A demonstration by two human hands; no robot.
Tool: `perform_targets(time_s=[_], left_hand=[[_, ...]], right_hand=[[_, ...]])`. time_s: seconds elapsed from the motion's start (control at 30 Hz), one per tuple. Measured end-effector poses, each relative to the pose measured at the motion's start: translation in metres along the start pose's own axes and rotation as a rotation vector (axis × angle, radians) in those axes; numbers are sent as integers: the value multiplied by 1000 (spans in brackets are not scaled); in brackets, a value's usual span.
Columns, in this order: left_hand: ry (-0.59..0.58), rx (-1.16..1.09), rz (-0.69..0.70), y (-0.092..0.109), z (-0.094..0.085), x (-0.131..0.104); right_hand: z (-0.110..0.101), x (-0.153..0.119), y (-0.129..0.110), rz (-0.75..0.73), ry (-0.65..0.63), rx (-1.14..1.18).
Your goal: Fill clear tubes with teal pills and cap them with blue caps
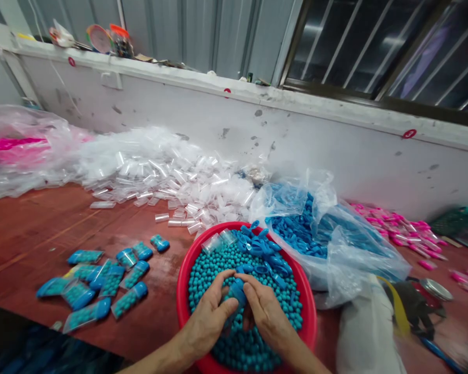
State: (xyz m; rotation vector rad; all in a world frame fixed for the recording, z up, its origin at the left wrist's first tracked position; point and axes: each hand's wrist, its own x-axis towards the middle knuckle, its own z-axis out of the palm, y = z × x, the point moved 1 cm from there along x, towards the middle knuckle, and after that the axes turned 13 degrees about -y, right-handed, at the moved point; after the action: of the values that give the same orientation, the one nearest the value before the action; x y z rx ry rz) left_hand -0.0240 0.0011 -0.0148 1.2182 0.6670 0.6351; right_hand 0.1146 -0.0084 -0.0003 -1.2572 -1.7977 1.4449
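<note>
Over a red basin (182, 291) of teal beads (206, 275), my two hands meet at a small clear container with a blue cap (238, 291). The fingers of my left hand (208, 314) are wrapped round the container, which they mostly hide. My right hand (268, 314) is closed against the capped end, its fingertips pressing the blue cap. Loose blue caps (263, 246) lie on the beads at the basin's back right. Near the back rim, clear empty containers (218, 240) rest on the beads. Filled containers with blue ends (111, 279) lie in a loose group on the table, left of the basin.
A big heap of clear containers (171, 174) lines the wall. Behind the basin to the right sits a plastic bag of blue caps (296, 228). Pink pieces (401, 228) lie farther right. A white cloth-like bundle (368, 327) and a jar lid (437, 289) are at the right front.
</note>
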Motion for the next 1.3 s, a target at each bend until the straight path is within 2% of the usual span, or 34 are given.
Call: perform_targets(time_s=[0.13,0.27,0.37,0.47,0.57,0.7,0.77,0.87,0.97,1.03,1.13,1.2,1.3], left_hand=[[24,27,14,2,4,-2],[54,-21,-23,2,3,2],[80,-9,31,4,-1,5],[65,89,112,5,-4,5],[51,124,113,5,-2,6],[182,117,55,4,5,7],[209,152,56,3,9,8],[171,219,79,3,13,7],[158,364,48,8,9,2],[142,494,10,16,-1,-4],[193,692,-32,33,-34,-21],[339,872,-116,43,-64,-36],[586,1158,-339,53,-105,-54]], right_hand=[[2,3,3,-3,15,62],[5,-2,1,-74,104,-307],[10,-6,-4,-112,76,-557],[14,-6,-7,-98,69,-668],[19,-2,-5,-149,107,-752],[25,2,6,-200,165,-904],[29,1,17,-207,179,-946],[34,0,29,-204,214,-937],[35,0,28,-168,173,-860],[32,1,20,-164,62,-781],[19,2,9,-146,-32,-714],[7,4,6,-116,-12,-747],[-7,15,1,-83,16,-875]])
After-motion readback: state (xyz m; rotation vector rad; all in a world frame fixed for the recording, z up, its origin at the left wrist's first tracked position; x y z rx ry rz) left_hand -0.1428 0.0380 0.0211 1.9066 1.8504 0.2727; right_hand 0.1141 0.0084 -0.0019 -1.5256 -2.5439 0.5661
